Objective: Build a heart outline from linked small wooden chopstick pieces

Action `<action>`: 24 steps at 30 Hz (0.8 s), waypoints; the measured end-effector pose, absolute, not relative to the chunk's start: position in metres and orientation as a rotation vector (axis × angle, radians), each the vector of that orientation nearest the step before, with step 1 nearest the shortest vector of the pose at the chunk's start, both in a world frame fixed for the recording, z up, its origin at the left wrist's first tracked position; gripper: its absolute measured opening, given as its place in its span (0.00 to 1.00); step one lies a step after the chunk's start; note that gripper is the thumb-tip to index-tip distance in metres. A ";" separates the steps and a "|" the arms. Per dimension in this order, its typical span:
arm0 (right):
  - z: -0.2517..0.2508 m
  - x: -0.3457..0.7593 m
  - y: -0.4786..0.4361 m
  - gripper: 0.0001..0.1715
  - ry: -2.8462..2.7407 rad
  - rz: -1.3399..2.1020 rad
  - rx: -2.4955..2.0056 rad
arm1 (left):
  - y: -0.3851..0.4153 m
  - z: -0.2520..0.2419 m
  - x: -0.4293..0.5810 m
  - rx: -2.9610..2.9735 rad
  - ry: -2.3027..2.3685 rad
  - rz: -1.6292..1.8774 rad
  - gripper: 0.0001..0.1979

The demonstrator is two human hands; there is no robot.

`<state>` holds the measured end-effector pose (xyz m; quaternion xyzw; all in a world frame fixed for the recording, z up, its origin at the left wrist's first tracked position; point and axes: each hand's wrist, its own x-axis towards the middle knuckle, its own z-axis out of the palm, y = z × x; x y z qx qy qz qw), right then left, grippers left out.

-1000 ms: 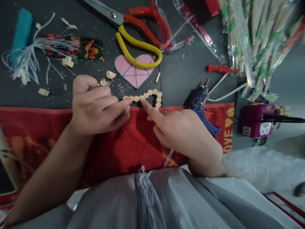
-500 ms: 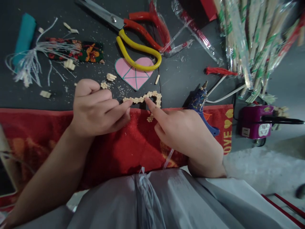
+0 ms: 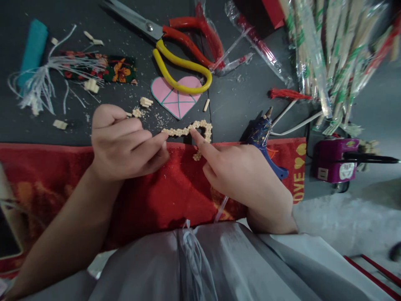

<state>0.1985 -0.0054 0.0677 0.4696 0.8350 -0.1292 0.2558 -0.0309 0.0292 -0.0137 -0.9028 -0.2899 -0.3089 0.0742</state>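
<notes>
A narrow, bumpy strip of tiny beige flower-like clusters bends into a hook at its right end. The outstretched index finger of my right hand presses on its middle; the other fingers are curled under. My left hand is closed, with one fingertip at the strip's left end. What its curled fingers hold, if anything, is hidden. Just beyond its knuckles lie a small beige cluster and a bundle of short sticks. Behind the strip sits a pink paper heart with green lines.
Scissors with red and yellow handles overlap the heart. A blue glue gun rests right of my right hand, its lower part on a red towel. Pale strings, wrapped sticks and a purple box lie farther out.
My left hand has shifted slightly left, uncovering more of the strip's left end and a thin stick tip near the small cluster. The right hand and strip stay nearly still.
</notes>
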 end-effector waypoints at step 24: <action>0.066 0.198 -0.006 0.40 2.247 -0.373 1.287 | 0.028 -0.018 -0.036 -2.779 -0.982 -0.976 0.07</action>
